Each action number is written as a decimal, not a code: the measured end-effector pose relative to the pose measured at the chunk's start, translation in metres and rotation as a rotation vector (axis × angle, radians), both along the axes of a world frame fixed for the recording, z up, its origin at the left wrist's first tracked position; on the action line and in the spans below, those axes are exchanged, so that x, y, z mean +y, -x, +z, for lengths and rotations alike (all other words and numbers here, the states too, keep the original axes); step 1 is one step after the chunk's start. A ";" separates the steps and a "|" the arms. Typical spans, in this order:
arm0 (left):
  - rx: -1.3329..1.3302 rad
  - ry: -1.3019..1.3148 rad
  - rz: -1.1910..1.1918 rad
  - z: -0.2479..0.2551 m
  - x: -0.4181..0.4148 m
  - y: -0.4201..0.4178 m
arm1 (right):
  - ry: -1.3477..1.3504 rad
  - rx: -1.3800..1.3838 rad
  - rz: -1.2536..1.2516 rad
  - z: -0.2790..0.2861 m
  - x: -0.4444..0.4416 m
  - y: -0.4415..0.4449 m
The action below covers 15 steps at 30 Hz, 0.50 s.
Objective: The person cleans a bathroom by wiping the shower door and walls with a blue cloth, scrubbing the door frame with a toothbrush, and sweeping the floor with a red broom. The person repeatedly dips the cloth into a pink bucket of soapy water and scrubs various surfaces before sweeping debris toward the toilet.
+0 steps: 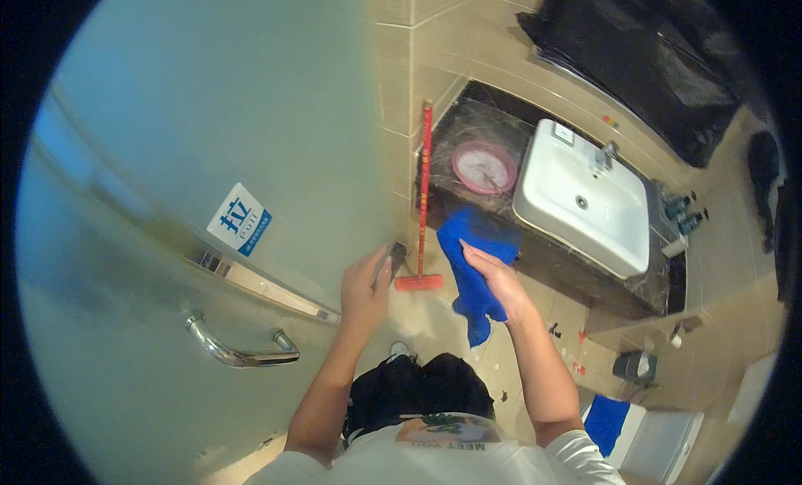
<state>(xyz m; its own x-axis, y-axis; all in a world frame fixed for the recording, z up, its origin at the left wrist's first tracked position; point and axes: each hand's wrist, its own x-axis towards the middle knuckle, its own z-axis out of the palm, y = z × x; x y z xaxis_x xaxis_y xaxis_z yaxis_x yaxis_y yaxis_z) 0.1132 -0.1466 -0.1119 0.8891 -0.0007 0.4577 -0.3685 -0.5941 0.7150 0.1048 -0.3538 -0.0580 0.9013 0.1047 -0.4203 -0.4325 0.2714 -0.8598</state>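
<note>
My right hand (pixel 495 278) is closed on a blue cloth (pixel 468 278), which hangs down in loose folds in front of the dark counter. My left hand (pixel 366 291) is at the edge of the frosted glass door (pixel 301 140), with its fingers around a dark, flat object (pixel 395 259); I cannot tell whether that is a loose thing or a fitting of the door. Between my hands, farther off, a red-handled broom or squeegee (pixel 425 190) stands upright against the counter's end, its red head on the floor.
A pink basin (pixel 484 166) of sudsy water sits on the dark stone counter (pixel 495 118) beside a white sink (pixel 583 197). A metal door handle (pixel 241 353) is at left. Scraps lie on the tiled floor (pixel 501 359), near a small bin (pixel 635 366). Another blue cloth (pixel 606 424) is at lower right.
</note>
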 end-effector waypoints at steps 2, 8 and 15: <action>-0.107 -0.080 0.111 0.009 0.002 -0.010 | -0.009 0.034 0.162 -0.001 0.005 -0.016; 0.199 -0.208 0.333 0.028 0.026 -0.002 | -0.205 0.078 0.410 -0.013 0.040 -0.066; 0.129 0.007 0.549 0.041 0.001 0.030 | -0.025 -0.022 1.033 -0.017 0.077 -0.105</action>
